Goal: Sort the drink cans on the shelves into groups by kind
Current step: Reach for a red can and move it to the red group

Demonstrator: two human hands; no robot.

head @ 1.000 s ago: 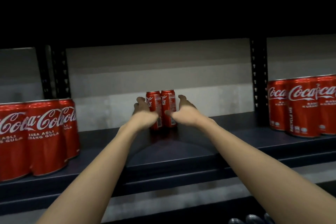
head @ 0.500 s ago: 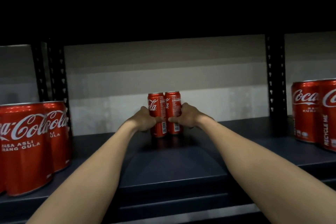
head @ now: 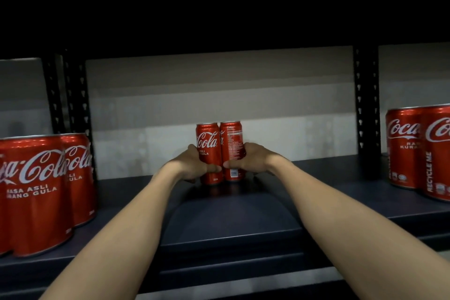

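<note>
Two slim red Coca-Cola cans stand upright and touching at the back middle of the dark shelf (head: 231,224). My left hand (head: 192,165) grips the left can (head: 207,143), with its thumb across the can's front. The right can (head: 231,139), turned with its label text forward, is gripped by my right hand (head: 248,161). Both forearms reach in from the bottom of the view.
A cluster of red Coca-Cola cans (head: 39,192) stands at the left front of the shelf. More red cans (head: 418,151) stand at the right edge. Black perforated uprights (head: 366,109) rise at the back, in front of a pale wall.
Both hands, open beside the two cans a second ago, have closed round them. The view has moved closer and slightly to the right.
</note>
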